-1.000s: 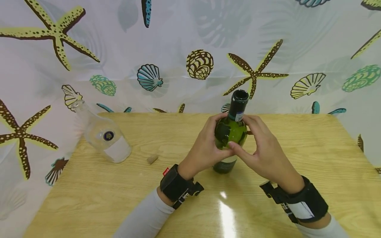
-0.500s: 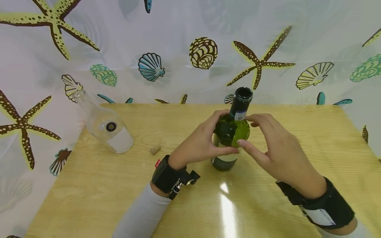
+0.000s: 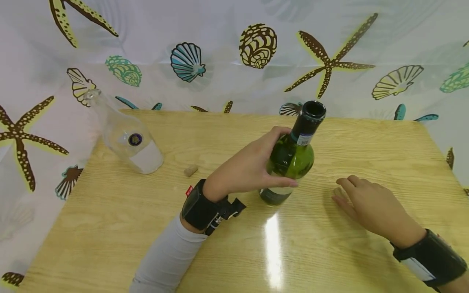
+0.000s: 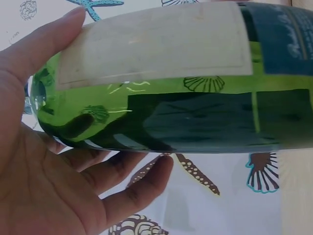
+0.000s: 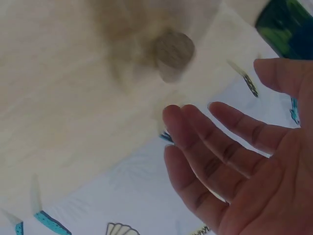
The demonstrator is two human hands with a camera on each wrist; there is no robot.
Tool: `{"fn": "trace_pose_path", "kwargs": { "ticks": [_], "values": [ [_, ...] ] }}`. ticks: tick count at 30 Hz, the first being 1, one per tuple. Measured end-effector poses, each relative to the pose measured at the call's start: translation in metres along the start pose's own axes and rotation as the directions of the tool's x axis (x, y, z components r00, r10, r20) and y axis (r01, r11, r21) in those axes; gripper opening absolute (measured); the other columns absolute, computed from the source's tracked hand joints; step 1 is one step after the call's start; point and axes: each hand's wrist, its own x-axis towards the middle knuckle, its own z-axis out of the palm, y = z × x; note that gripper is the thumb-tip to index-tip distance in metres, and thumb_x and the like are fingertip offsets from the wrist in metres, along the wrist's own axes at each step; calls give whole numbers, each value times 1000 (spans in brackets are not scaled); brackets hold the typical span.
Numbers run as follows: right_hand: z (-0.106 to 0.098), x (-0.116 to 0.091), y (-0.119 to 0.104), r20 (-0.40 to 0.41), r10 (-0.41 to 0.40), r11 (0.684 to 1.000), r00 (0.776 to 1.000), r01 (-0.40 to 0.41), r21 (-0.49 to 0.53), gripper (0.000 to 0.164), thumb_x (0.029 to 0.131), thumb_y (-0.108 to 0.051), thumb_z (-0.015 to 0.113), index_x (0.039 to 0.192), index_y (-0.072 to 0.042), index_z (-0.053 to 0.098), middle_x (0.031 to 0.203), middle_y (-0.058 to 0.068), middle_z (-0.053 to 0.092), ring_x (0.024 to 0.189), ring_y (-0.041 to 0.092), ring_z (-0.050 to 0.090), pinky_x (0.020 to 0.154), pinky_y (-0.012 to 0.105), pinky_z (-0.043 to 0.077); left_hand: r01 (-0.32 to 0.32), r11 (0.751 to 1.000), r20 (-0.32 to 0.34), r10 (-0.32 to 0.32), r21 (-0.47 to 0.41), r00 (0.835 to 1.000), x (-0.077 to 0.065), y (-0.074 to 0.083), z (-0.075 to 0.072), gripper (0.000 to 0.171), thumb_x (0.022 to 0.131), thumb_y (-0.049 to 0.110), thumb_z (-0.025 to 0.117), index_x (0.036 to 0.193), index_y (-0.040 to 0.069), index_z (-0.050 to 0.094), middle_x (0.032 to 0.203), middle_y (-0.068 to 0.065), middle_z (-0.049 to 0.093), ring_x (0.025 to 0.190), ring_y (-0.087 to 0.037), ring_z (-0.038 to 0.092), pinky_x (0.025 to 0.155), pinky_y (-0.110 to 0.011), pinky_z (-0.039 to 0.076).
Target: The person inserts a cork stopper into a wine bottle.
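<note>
My left hand (image 3: 253,165) grips the shoulder of a green wine bottle (image 3: 293,158), thumb on the near side and fingers round the far side. The bottle's dark neck has no stopper in its mouth. Close up in the left wrist view, the green glass (image 4: 161,117) carries a pale label. To the right of the bottle, my right hand (image 3: 373,205) hovers by a cork (image 3: 338,193), partly hidden by the fingers in the head view. In the right wrist view that cork (image 5: 175,51) lies beyond the spread fingertips, apart from them.
A clear glass bottle (image 3: 132,140) with a white label stands at the table's left side. Another cork (image 3: 190,170) lies between it and my left forearm. A curtain (image 3: 220,53) printed with shells and starfish hangs behind the wooden table (image 3: 234,252).
My right hand has let go of the wine bottle and moved right, down to the cork on the table. The left hand still holds the bottle. The head view has tilted down slightly.
</note>
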Motion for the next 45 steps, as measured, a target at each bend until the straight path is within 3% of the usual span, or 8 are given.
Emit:
{"fn": "trace_pose_path", "kwargs": {
  "ticks": [9, 16, 21, 31, 35, 38, 40, 45],
  "values": [
    [23, -10, 4, 25, 18, 1000, 1000, -18, 2, 31, 84, -14, 73, 108, 0, 59, 68, 3, 52, 47, 9, 43, 37, 24, 31, -39, 999, 44, 38, 7, 998, -6, 6, -2, 89, 79, 41, 81, 143, 11, 27, 133, -4, 46, 115, -10, 52, 97, -21, 42],
    [20, -3, 0, 60, 13, 999, 998, -15, 29, 34, 83, -11, 73, 114, 1, 64, 77, 6, 57, 52, 9, 44, 40, 25, 35, -36, 999, 72, 33, 36, 997, -7, 7, -4, 90, 78, 41, 81, 143, 10, 27, 132, -4, 46, 115, -10, 51, 96, -21, 42],
    [-2, 6, -5, 61, -85, 996, 995, 83, 42, 31, 79, -6, 77, 109, -4, 72, 86, 7, 58, 62, 12, 51, 47, 25, 41, 0, 1000, 119, -1, 16, 993, -8, 10, -4, 87, 81, 44, 78, 145, 13, 26, 132, -1, 46, 110, -7, 52, 92, -20, 43],
    [-62, 31, -26, -117, -206, 959, 972, 224, 175, 44, 68, 12, 79, 105, -11, 72, 104, 8, 56, 64, 6, 50, 49, 20, 40, -42, 997, 109, 35, 58, 993, -16, 14, -12, 82, 88, 44, 71, 151, 11, 31, 142, -2, 42, 120, -7, 46, 98, -19, 39],
    [-88, 37, -29, -174, -221, 953, 959, 251, 169, 13, 95, -17, 65, 106, -14, 72, 108, 5, 55, 74, 13, 55, 53, 20, 43, -34, 996, 105, 25, 79, 994, -15, 18, -11, 82, 87, 46, 70, 152, 13, 33, 140, -1, 43, 121, -7, 46, 99, -19, 39],
    [-105, 41, -31, -246, -229, 952, 942, 269, 145, 46, 103, -43, 37, 107, -14, 72, 108, 5, 56, 76, 13, 54, 56, 16, 40, -38, 996, 94, 31, 80, 995, -14, 20, -11, 80, 87, 45, 71, 151, 13, 35, 137, -1, 46, 118, -7, 48, 97, -19, 40],
    [-115, 44, -31, -293, -230, 953, 928, 276, 127, 58, 102, -49, 29, 107, -10, 71, 107, 7, 58, 77, 15, 54, 61, 16, 39, -37, 996, 86, 29, 84, 996, -14, 21, -11, 79, 87, 45, 71, 150, 14, 36, 136, 0, 47, 117, -7, 49, 97, -20, 41],
    [-137, 50, -26, -384, -187, 963, 904, 247, 111, 44, 101, -39, 46, 121, -5, 66, 114, 11, 62, 83, 14, 53, 73, 18, 37, -1, 993, 95, -10, 115, 995, -15, 20, -12, 80, 87, 47, 71, 151, 15, 35, 138, 1, 47, 121, -9, 50, 99, -24, 42]
  ]
}}
